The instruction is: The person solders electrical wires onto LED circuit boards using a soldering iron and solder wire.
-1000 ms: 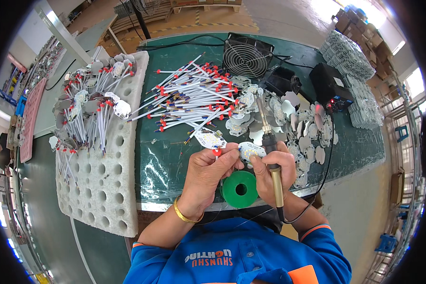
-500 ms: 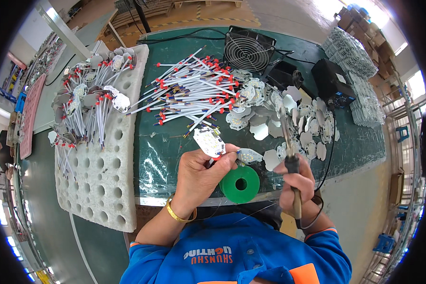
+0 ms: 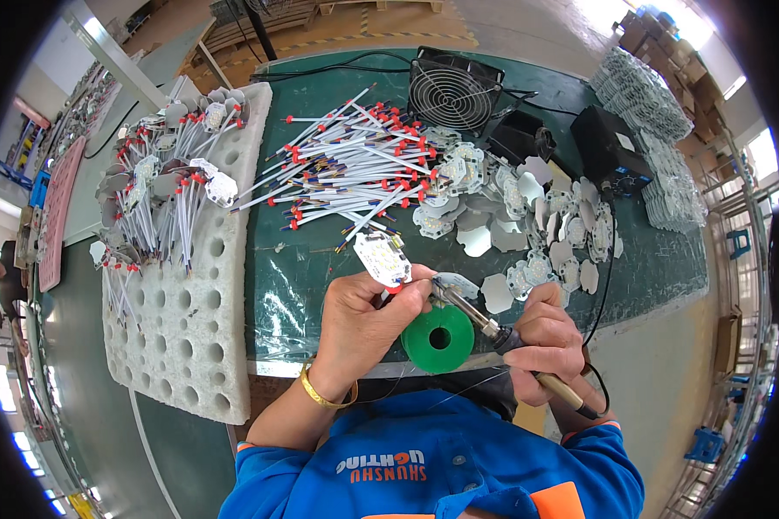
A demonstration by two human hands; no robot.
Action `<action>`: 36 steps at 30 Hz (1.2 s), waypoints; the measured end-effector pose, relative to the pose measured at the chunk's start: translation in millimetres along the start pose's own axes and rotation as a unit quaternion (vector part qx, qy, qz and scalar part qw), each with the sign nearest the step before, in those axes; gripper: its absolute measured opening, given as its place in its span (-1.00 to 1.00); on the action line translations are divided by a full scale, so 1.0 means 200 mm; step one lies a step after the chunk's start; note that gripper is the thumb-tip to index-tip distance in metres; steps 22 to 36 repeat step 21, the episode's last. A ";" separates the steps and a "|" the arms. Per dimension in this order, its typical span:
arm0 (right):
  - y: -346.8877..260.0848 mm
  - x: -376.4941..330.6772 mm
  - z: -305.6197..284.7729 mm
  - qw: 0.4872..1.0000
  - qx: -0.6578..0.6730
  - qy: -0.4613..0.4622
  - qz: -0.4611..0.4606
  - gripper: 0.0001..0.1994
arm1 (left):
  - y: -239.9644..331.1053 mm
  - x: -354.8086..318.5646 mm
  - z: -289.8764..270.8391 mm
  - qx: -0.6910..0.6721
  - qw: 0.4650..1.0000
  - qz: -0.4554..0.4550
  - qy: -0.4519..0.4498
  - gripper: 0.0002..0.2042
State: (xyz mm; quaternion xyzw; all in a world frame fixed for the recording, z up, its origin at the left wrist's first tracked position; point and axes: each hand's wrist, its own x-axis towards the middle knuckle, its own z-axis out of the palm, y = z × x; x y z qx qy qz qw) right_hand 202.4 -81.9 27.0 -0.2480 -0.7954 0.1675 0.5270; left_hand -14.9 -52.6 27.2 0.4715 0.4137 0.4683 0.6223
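My left hand [image 3: 363, 324] is closed, pinching a white LED board [image 3: 381, 258] with a red connector under it. A second LED board [image 3: 460, 283] lies just right of those fingertips. My right hand [image 3: 545, 346] grips a soldering iron [image 3: 492, 329] by its handle, and the tip points left, close to my left fingertips and that second board. Whether the tip touches it, I cannot tell. Below the iron sits a green spool [image 3: 457, 348], with a thin wire trailing nearby.
White cables [image 3: 355, 173] with red connectors are piled at centre. Loose LED boards [image 3: 532, 272] lie to their right. Behind them stand a fan [image 3: 456, 91] and a black box [image 3: 610, 151]. A holed foam block [image 3: 173, 346] bearing wired boards is at left; stacked grey panels [image 3: 640, 99] at right.
My right hand has tipped the soldering iron from upright to leftward, bringing its tip to my left fingertips. My left hand and its board have barely moved.
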 end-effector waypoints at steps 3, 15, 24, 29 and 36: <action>0.00 0.00 0.01 1.000 -0.014 -0.002 0.002 -0.74 | 0.01 0.00 0.00 0.014 1.000 0.005 0.007 -0.86; 0.00 -0.01 0.01 0.995 -0.090 -0.025 -0.042 -0.69 | -0.01 0.01 0.00 0.013 1.000 -0.009 0.023 -0.86; 0.02 -0.01 0.03 0.999 -0.008 0.036 0.015 -0.74 | 0.01 0.04 -0.01 -0.014 0.998 -0.057 0.005 -0.86; 0.02 -0.01 0.03 0.999 -0.008 0.036 0.015 -0.74 | 0.01 0.04 -0.01 -0.014 0.998 -0.057 0.005 -0.86; 0.02 -0.01 0.03 0.999 -0.008 0.036 0.015 -0.74 | 0.01 0.04 -0.01 -0.014 0.998 -0.057 0.005 -0.86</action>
